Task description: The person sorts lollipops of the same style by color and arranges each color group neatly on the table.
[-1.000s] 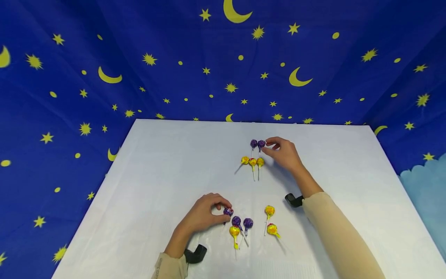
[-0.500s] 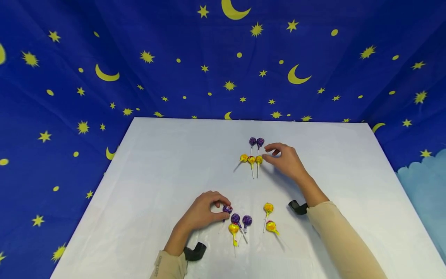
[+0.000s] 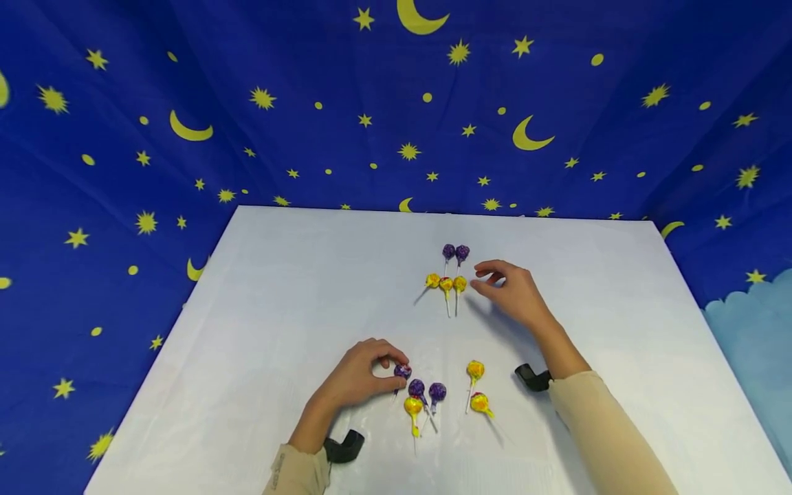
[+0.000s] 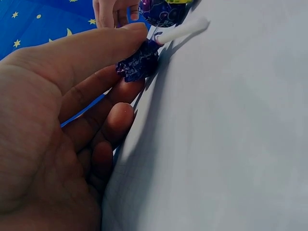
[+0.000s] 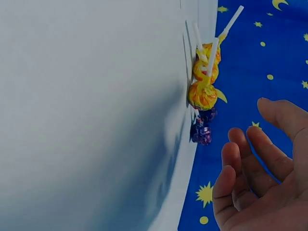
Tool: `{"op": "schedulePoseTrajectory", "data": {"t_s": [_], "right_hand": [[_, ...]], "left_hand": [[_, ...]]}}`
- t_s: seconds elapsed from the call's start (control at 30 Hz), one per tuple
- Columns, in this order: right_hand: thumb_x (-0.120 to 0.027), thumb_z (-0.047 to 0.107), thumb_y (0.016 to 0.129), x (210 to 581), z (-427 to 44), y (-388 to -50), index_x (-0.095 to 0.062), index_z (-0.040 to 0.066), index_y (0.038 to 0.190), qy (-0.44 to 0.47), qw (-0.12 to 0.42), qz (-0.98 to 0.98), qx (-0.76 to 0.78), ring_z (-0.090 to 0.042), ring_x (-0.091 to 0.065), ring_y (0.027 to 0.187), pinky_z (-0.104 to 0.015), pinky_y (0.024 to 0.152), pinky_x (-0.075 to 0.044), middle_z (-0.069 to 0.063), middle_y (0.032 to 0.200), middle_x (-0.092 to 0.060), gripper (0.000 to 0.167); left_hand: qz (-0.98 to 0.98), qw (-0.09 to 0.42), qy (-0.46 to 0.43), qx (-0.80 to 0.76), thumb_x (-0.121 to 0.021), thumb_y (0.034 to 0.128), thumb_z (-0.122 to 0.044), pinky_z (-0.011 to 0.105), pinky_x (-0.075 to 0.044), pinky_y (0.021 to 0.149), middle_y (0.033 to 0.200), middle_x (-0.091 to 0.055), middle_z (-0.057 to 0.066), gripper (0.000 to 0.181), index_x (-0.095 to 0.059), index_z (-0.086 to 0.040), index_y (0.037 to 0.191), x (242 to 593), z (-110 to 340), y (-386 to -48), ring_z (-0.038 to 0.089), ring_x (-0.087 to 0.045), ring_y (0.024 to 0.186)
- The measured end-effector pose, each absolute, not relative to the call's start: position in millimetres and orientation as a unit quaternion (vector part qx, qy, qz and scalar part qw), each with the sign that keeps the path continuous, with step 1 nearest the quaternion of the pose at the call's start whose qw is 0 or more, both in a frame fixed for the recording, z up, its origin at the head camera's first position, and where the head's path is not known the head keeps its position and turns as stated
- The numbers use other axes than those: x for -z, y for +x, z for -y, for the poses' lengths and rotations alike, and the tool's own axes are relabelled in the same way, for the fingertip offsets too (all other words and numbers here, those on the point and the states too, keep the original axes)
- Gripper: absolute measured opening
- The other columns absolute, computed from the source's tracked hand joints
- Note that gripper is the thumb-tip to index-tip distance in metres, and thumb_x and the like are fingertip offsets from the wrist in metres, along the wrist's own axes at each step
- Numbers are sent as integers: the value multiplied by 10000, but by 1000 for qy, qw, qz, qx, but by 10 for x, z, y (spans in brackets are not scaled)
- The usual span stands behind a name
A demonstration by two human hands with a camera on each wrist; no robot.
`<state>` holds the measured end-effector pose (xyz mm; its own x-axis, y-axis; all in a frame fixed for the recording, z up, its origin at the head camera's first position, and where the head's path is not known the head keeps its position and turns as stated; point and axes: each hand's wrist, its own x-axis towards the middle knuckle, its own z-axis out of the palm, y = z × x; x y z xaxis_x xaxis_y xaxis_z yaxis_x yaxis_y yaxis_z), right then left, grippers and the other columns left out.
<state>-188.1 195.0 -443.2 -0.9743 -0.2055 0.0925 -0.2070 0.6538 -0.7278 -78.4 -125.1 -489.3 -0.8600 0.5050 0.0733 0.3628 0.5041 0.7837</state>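
Observation:
The left hand (image 3: 355, 375) pinches a purple lollipop (image 3: 402, 371) between thumb and fingers; in the left wrist view the wrapped purple head (image 4: 139, 62) sits between the fingertips, its white stick pointing away. The right hand (image 3: 513, 292) hovers with fingers parted and nothing between them, just right of a row of three yellow lollipops (image 3: 446, 284). Two purple lollipops (image 3: 462, 252) lie side by side behind that row. In the right wrist view, the nearest yellow lollipop (image 5: 203, 95) is apart from the right hand (image 5: 264, 178).
Right of the left hand lie two more purple lollipops (image 3: 437, 392) and a yellow one (image 3: 413, 406), sticks crossing. Two yellow lollipops (image 3: 475, 370) lie farther right. They all rest on a white table (image 3: 297, 275), with a blue star-patterned cloth (image 3: 334, 82) behind.
The right hand has come away from the rear purple lollipop, moving slightly back toward the person and to the right. The left hand keeps its pinch and has hardly moved.

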Motion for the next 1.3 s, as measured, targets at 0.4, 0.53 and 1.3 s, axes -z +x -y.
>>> {"op": "schedulePoseTrajectory", "data": {"t_s": [0.4, 0.53, 1.3], "right_hand": [[-707, 363, 876, 4489, -1966, -1705, -685, 114, 1144, 114, 0, 907, -405, -171, -592, 842, -373, 696, -465, 10, 985, -670, 366], [-705, 376, 874, 4497, -1949, -1625, -688, 123, 1141, 115, -8, 907, -404, -164, -590, 818, -365, 661, -467, 18, 942, -664, 368], [-744, 378, 839, 4595, -2013, -1200, -712, 141, 1084, 112, -54, 896, -426, -171, -519, 655, -292, 552, -405, 28, 841, -631, 343]], "left_hand": [[-865, 79, 249, -429, -800, 784, -358, 315, -371, 743, 838, -596, -125, 272, -702, -300, 1030, 4896, 1239, -799, 94, -494, 772], [-868, 77, 241, -428, -810, 777, -336, 315, -369, 742, 828, -592, -111, 270, -703, -300, 1023, 4876, 1240, -788, 105, -495, 766], [-868, 79, 239, -428, -791, 788, -386, 319, -371, 743, 828, -579, -129, 264, -695, -317, 1024, 4900, 1234, -792, 86, -486, 770]]}}
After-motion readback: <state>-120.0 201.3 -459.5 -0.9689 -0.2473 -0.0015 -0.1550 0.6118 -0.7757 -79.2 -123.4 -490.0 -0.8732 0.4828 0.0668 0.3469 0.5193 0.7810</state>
